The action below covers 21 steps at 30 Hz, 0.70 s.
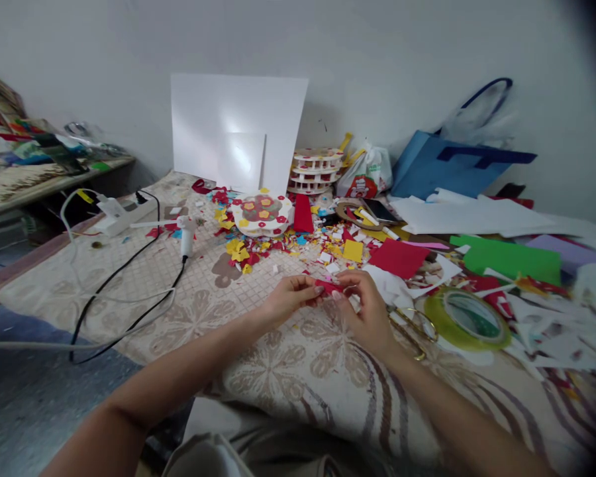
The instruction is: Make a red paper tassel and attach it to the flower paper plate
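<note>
A small piece of red paper (330,286) is pinched between my two hands, above the front middle of the patterned tablecloth (273,371). My left hand (295,295) grips its left end between thumb and fingers. On the other end, the fingers of my right hand (365,305) are closed. Its exact shape is partly hidden by my fingertips. Just right of my right hand lie gold-handled scissors (411,328). Beyond my hands, a white round piece decorated with red and yellow flowers (262,213) sits among coloured scraps (308,248).
Yellow tape (434,311) and green paper (511,260) lie on the right. A glue gun (185,238) stands at left, its black cable crossing the cloth near a power strip (129,217). At the back are a white board (203,126), a tiered white structure (316,171) and a blue bag (442,165).
</note>
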Motion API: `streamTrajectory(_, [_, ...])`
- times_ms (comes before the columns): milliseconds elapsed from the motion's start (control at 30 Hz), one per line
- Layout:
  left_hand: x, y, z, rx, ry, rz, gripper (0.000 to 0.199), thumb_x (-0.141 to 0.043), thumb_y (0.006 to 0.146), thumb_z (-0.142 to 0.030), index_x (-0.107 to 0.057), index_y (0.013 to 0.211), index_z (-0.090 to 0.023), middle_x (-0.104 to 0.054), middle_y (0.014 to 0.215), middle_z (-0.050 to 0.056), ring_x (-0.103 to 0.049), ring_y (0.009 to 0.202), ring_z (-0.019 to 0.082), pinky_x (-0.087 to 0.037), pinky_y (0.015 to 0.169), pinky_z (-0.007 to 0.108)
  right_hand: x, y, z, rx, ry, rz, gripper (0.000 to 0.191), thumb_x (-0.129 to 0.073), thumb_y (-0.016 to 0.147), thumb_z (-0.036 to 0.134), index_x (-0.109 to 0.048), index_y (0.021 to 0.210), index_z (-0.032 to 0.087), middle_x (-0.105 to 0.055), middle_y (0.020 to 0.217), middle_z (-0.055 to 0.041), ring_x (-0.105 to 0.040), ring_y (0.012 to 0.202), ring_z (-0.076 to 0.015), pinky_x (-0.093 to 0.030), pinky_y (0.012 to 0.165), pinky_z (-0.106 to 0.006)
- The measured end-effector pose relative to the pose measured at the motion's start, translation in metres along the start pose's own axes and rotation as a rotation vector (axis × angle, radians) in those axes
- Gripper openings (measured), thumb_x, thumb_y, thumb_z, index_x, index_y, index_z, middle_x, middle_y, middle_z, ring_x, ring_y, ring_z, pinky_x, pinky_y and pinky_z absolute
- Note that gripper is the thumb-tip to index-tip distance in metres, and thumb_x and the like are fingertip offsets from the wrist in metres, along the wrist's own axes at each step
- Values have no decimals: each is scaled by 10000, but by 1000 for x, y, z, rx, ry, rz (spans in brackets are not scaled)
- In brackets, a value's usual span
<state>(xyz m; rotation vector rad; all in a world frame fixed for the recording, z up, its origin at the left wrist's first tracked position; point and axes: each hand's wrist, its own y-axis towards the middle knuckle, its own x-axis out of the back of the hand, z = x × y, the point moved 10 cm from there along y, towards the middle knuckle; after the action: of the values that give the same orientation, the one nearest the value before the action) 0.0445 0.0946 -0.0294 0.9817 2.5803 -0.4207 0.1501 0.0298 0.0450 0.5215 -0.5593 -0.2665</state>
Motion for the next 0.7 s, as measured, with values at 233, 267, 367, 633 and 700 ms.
streamTrajectory(233, [-1, 1, -2, -29, 189, 15, 425, -811, 607, -465, -628, 743, -106, -626, 640, -3, -556, 588, 80, -423, 603, 225, -20, -8, -45, -376, 349, 95, 227, -618, 834, 343, -515, 1008, 238, -602, 853, -13, -592, 806, -172, -468, 739, -312])
streamTrajectory(267, [0, 1, -1, -21, 191, 10, 425, -814, 604, -460, -631, 750, -106, -630, 649, -3, -558, 591, 77, -425, 603, 221, -20, -8, -46, -383, 364, 92, 227, -623, 827, 339, -520, 1002, 237, -600, 843, -9, -589, 797, -168, -463, 733, -307])
streamTrajectory(367, [5, 2, 0, 2, 165, -34, 426, -843, 582, -400, -634, 814, -110, -651, 709, -1, -579, 629, 74, -435, 614, 210, -16, -8, -50, -414, 375, 48, 225, -645, 800, 330, -549, 978, 231, -596, 837, -3, -572, 774, -155, -450, 725, -294])
streamTrajectory(633, [16, 3, 0, 86, 15, -47, 534, -909, 448, -325, -609, 844, -129, -705, 814, 37, -641, 708, 102, -472, 673, 224, -7, -9, -65, -540, 552, -103, 281, -712, 722, 375, -578, 924, 233, -596, 749, 28, -541, 696, -135, -427, 667, -265])
streamTrajectory(700, [21, 4, -6, 48, 96, -67, 491, -896, 478, -333, -606, 816, -126, -693, 771, 27, -627, 661, 91, -470, 643, 217, -6, -9, -67, -555, 582, -120, 284, -728, 705, 373, -588, 910, 234, -602, 745, 33, -537, 689, -128, -420, 664, -259])
